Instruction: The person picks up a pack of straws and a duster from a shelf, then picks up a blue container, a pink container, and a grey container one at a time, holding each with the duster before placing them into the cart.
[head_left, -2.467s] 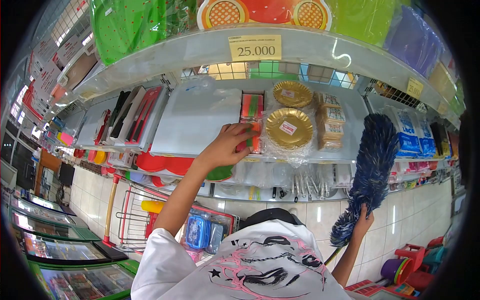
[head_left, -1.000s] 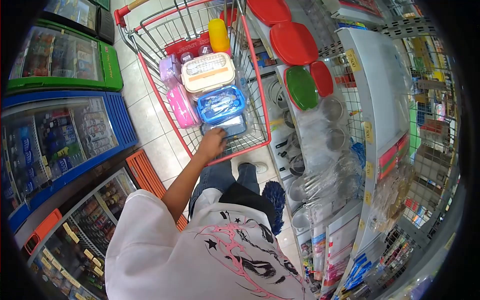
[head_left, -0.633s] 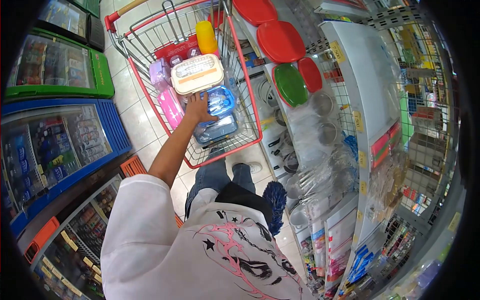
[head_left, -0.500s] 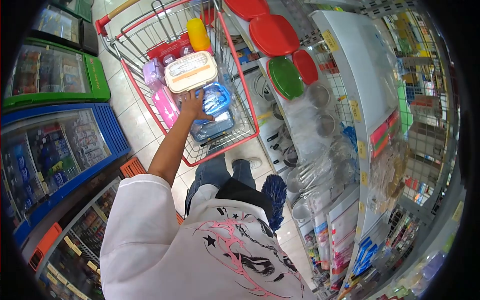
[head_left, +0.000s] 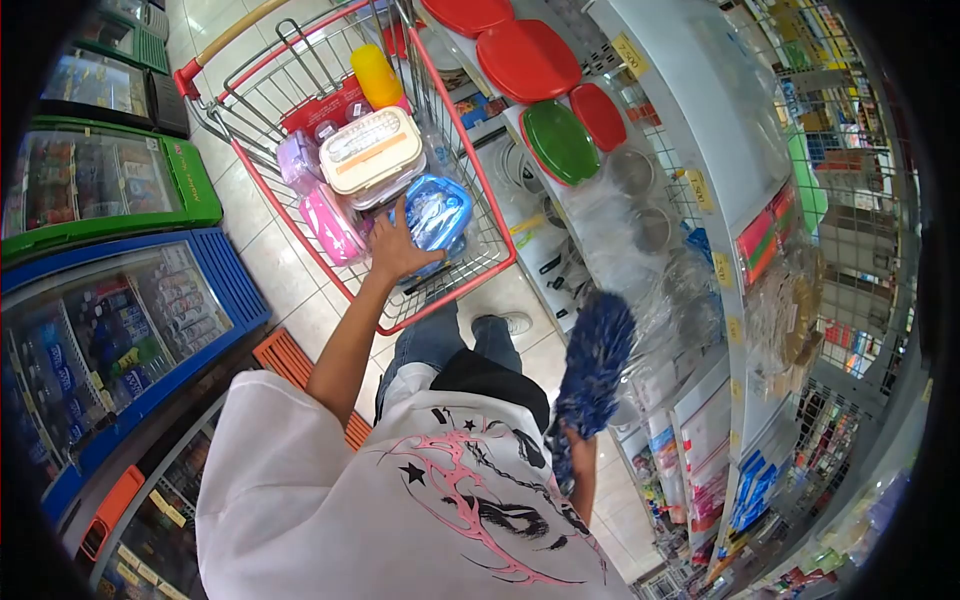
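My left hand (head_left: 397, 250) reaches into the shopping cart (head_left: 497, 200) and grips the near left edge of a blue lidded lunch box (head_left: 440, 212), thumb and fingers spread along it. Beside that box lies a cream lunch box (head_left: 372, 152) with a clear window in its lid. A pink container (head_left: 332, 225), a purple one (head_left: 298, 163) and a yellow bottle (head_left: 375, 77) are also in the cart. Low on the right, my right hand (head_left: 580, 452) is wrapped round a dark blue fluffy duster (head_left: 597, 360), held upright near the shelf. Part of that hand is hidden by the duster.
Shelves (head_left: 655, 110) on the right hold red lids (head_left: 528, 60), a green lid (head_left: 562, 142) and pans in plastic wrap. Fridges with blue (head_left: 215, 260) and green (head_left: 190, 180) frames line the left. Tiled floor (head_left: 290, 275) shows between.
The blue lunch box has turned and shifted within the cart, with my left hand now at its near left edge. My right hand has come into view and the duster has risen to the right.
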